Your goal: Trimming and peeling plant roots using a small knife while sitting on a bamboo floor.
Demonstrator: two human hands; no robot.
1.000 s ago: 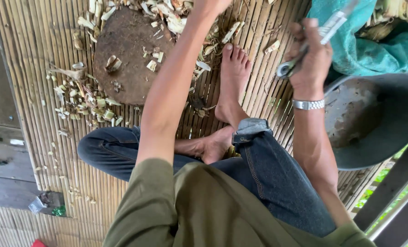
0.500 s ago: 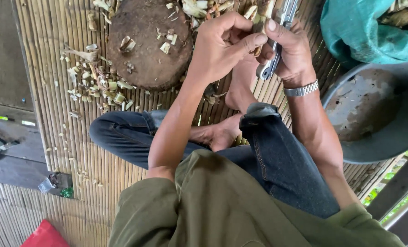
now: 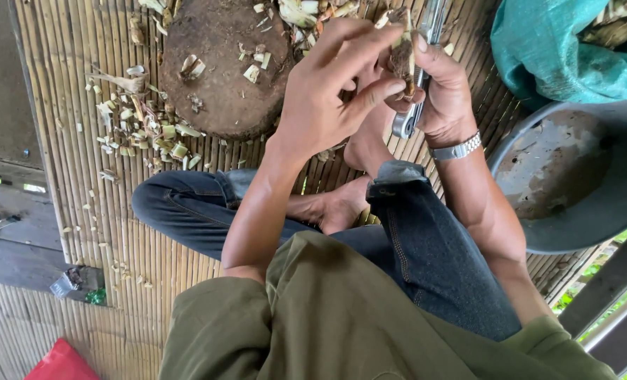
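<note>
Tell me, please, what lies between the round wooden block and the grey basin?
In the head view, both hands holding a stalk piece and knife, above a bare foot.

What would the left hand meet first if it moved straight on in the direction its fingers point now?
The left hand points toward the right hand, so it would probably first meet the brown plant piece held there beside the metal knife. Depth is unclear.

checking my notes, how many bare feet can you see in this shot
2: one foot planted on the slatted bamboo floor beneath the hands, the other foot tucked sideways beside the raised knee's jeans cuff.
</note>
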